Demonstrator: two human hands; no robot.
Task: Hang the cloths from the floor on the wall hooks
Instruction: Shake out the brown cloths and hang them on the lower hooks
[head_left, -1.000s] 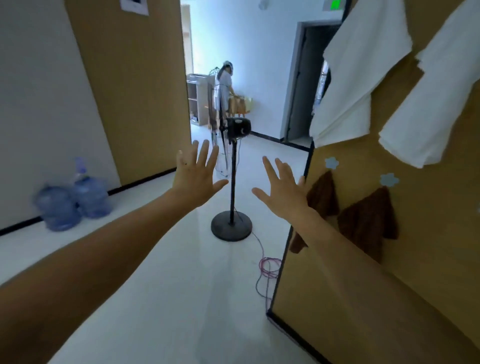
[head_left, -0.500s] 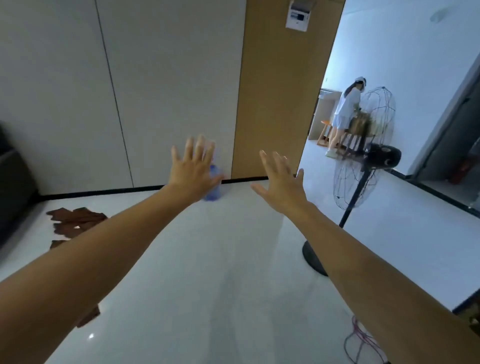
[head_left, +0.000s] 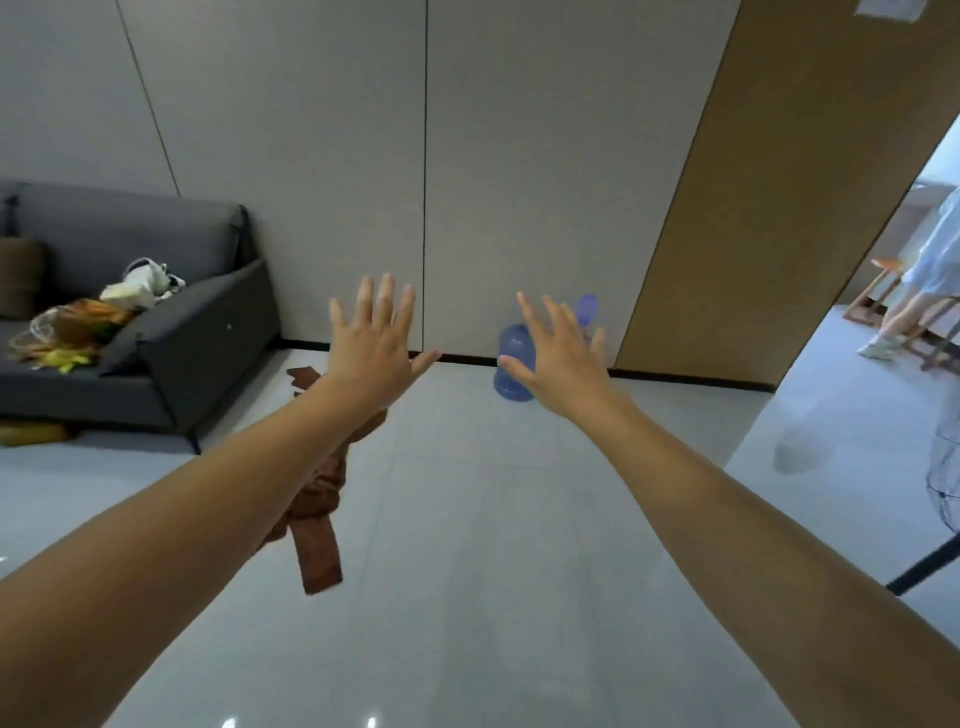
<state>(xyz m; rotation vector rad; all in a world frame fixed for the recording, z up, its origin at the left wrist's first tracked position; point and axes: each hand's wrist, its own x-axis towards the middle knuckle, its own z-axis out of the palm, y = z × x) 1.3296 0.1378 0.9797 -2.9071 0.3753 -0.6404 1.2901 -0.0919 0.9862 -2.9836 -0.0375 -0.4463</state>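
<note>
Brown cloths (head_left: 318, 525) lie in a heap on the pale floor, partly hidden under my left forearm; another brown piece (head_left: 303, 376) shows near the sofa's corner. My left hand (head_left: 375, 343) is stretched out in the air above them, fingers straight and spread, holding nothing. My right hand (head_left: 563, 356) is raised beside it, fingers spread and empty. The wall hooks are out of view.
A dark grey sofa (head_left: 156, 343) with bags on it stands at the left against the grey wall. Blue water jugs (head_left: 511, 364) sit by the wall behind my right hand. A person (head_left: 930, 280) stands in the doorway at right; a fan's base rod (head_left: 922, 566) crosses the right edge.
My view has swung left, away from the wall with hung cloths and the fan, toward the sofa and the brown cloths on the floor. Both hands stay spread and empty.
</note>
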